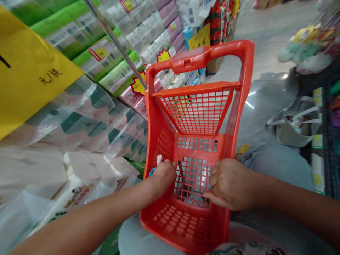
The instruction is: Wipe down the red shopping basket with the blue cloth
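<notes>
A red plastic shopping basket cart (192, 145) stands between my knees, its handle loop pointing away and its grid inside bare. My left hand (164, 175) is closed inside the left wall, with a white bit and a blue bit showing beside it; what it holds is too small to name. On the right side, my right hand (230, 182) has its fingers curled at the basket's right wall, with the thumb stretched toward the grid floor. Whether anything is in those fingers is hidden.
Stacked tissue packs (106, 63) and large plastic-wrapped packs (87, 124) line the left, with a yellow price sign (29, 71). A pale tote bag (296, 122) lies on the floor at right, beside a dark shelf edge (329, 148).
</notes>
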Tool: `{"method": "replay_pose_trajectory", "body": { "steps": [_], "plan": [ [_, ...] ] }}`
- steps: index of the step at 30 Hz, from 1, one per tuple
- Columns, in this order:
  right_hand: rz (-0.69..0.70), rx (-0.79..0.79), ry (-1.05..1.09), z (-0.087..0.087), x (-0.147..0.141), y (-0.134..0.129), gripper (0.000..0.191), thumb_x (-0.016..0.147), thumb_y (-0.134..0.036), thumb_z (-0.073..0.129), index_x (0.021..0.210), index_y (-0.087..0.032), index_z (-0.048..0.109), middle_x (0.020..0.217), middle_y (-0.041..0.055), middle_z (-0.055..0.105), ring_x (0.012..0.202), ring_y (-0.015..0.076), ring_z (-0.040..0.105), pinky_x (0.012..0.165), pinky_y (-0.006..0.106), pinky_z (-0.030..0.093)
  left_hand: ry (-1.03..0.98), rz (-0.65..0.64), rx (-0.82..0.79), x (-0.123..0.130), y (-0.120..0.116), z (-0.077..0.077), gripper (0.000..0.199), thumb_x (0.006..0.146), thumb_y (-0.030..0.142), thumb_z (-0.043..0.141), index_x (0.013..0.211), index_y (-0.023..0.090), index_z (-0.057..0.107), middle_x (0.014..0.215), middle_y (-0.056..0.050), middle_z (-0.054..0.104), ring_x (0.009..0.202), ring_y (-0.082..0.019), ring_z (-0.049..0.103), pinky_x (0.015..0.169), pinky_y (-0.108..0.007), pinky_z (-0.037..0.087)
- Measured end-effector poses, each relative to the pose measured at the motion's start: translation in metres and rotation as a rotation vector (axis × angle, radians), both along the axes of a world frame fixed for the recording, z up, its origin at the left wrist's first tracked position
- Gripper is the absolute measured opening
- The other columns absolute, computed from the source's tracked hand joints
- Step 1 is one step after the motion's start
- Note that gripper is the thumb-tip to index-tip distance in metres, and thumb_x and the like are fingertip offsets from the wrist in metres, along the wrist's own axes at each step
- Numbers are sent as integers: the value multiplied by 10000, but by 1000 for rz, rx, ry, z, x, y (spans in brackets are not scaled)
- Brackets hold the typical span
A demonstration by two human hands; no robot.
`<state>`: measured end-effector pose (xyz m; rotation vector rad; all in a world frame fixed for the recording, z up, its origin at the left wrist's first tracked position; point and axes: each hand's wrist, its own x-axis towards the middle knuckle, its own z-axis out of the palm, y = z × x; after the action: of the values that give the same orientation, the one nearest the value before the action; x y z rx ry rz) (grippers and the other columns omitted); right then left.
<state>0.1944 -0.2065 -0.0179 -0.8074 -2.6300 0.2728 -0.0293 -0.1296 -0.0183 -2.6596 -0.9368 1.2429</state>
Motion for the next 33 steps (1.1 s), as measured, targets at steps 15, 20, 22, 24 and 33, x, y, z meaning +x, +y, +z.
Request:
{"method": "replay_pose_trajectory", "body": {
  "steps": [15,20,22,24,33],
  "plan": [
    [-7,-66,-19,2,-17,6,362,900,-283,574,556,-187,629,539,11,637,478,140,511,549,353,223,-50,133,166,2,77,23,218,832,40,592,897,140,775,976,-146,704,893,-230,646,716,-290,509],
    [-3,-65,-23,1,-20,7,382,919,-283,552,558,-183,626,534,17,636,479,140,516,552,347,246,-138,209,473,0,129,61,385,966,106,367,1154,98,703,1276,-242,580,1187,-366,541,839,-424,515],
    [-6,-57,-11,2,-21,8,372,915,-282,560,562,-186,625,539,10,639,484,143,524,556,348,256,-134,224,430,0,128,53,321,956,128,439,1101,110,725,1257,-225,602,1161,-342,571,839,-397,522],
    [-8,-45,0,2,-21,9,375,916,-286,559,560,-189,621,538,6,640,484,146,524,556,348,260,-104,218,288,0,115,33,201,903,138,573,981,141,759,1135,-169,676,1036,-257,642,808,-317,529],
    [6,-31,18,2,-25,12,399,930,-285,542,553,-180,619,531,11,643,486,147,526,558,329,267,-92,392,205,5,133,-16,391,947,390,621,1260,159,593,1275,-109,616,1110,-237,630,938,-466,558]
  ]
}}
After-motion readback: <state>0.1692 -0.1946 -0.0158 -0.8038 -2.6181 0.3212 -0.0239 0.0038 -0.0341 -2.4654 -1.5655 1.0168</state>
